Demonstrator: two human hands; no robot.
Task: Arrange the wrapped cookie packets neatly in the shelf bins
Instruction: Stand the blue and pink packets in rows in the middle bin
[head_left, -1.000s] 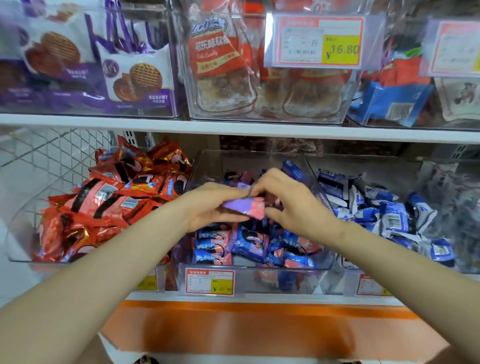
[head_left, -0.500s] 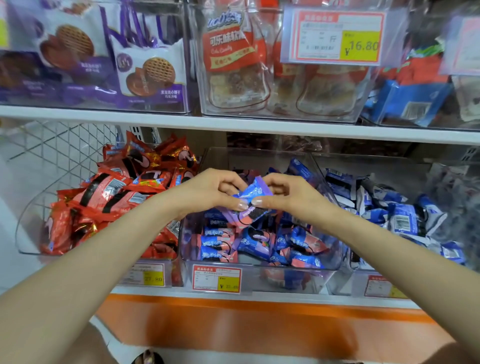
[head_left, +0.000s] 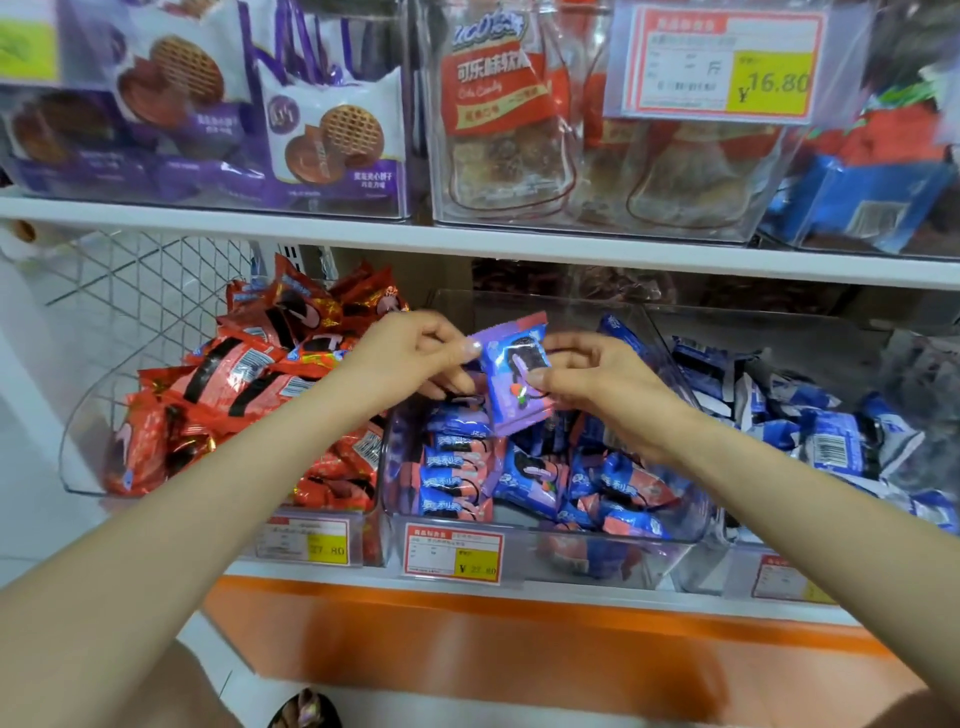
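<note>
Cookie packet (head_left: 514, 374), purple-blue wrapper, upright, pinched by both hands.

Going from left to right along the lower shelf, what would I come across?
Red packets → left hand → purple packet, pinched between both hands → right hand → blue-and-white packets.

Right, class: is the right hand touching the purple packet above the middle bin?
Touching. The head view shows the right hand pinching the purple packet at its right edge; the left hand pinches the other edge.
</note>
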